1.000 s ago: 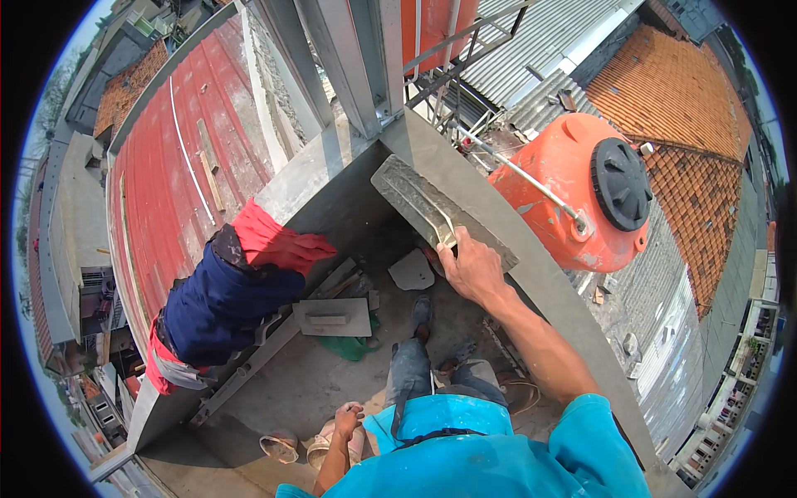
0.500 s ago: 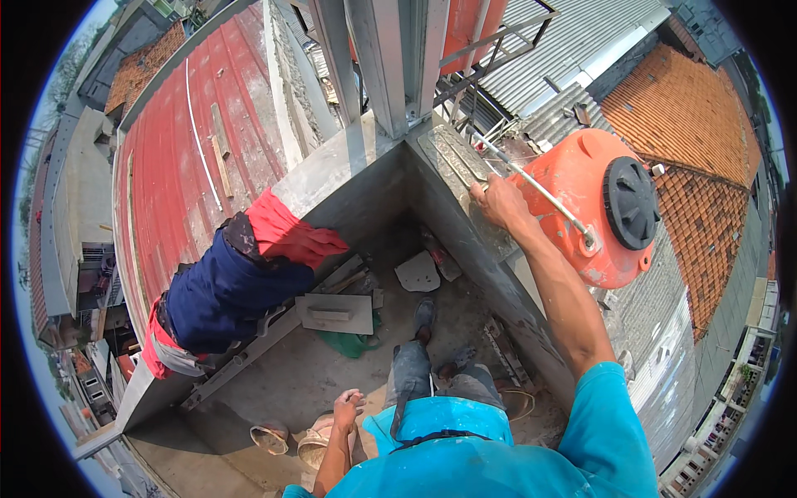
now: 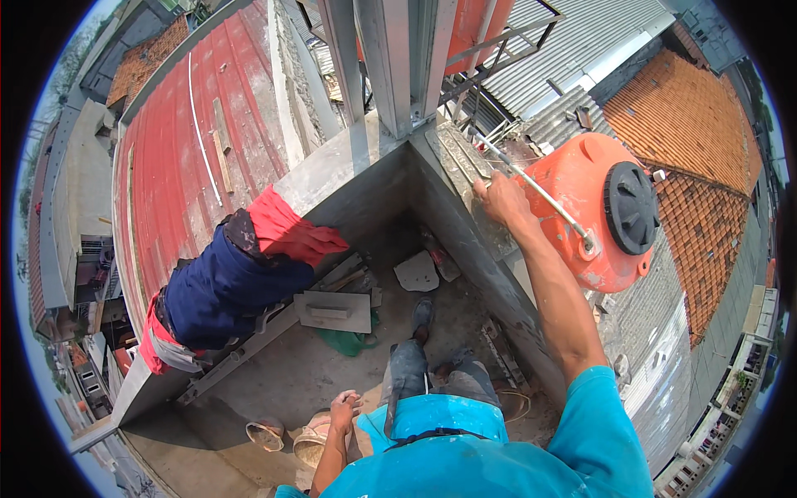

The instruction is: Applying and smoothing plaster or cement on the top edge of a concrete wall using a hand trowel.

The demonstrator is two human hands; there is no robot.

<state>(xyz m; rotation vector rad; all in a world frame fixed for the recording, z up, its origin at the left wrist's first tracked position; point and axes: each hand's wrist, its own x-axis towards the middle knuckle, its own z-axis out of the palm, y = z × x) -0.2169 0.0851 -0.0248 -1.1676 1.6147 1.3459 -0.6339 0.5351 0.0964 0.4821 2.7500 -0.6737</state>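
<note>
Bright daylight floods in from above, gleaming off the pale grey corrugated metal roof [image 3: 573,46], while dark shadow fills the smooth grey cement corner [image 3: 400,203]! Centre's crisp, but straight edges bow toward the black, blue-fringed fisheye rim.

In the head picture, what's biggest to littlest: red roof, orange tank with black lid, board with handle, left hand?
1. Red roof
2. Orange tank
3. Board with handle
4. Left hand
</note>
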